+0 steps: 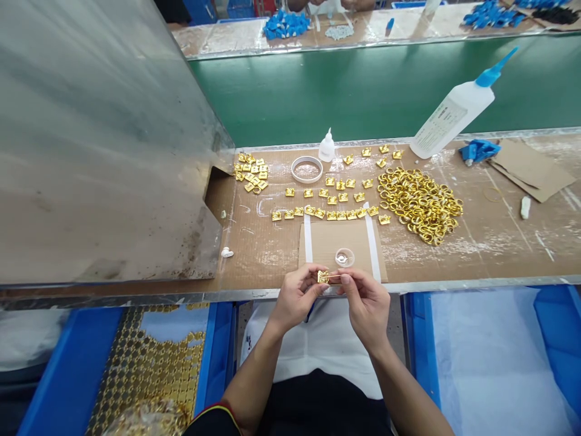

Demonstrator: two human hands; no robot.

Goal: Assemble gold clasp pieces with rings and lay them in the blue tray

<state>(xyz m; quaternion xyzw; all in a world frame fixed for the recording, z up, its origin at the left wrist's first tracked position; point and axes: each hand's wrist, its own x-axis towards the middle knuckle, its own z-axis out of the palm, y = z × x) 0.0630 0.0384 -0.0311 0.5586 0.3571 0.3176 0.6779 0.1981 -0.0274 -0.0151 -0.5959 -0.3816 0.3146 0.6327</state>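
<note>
My left hand [295, 297] pinches a small gold ornament [322, 277] at the bench's front edge. In my right hand [368, 303] is a thin reddish stick [334, 276], its tip against or very near the ornament; exact contact I cannot tell. Just beyond my fingers, a small clear cup [344, 258] with something white in it sits on a cardboard pad [336, 239] bearing two white tape strips. Past the pad, similar gold pieces [342, 215] lie in loose rows. To their right is a heap of gold rings [422, 203].
Behind the rows stand a small dropper bottle [327, 147] and a tape roll [307, 170]. A large white bottle [451, 118] leans at the back right. A metal housing [109, 145] blocks the left. Blue crates [222, 357] flank my lap. A person's hands show across the green belt [340, 91].
</note>
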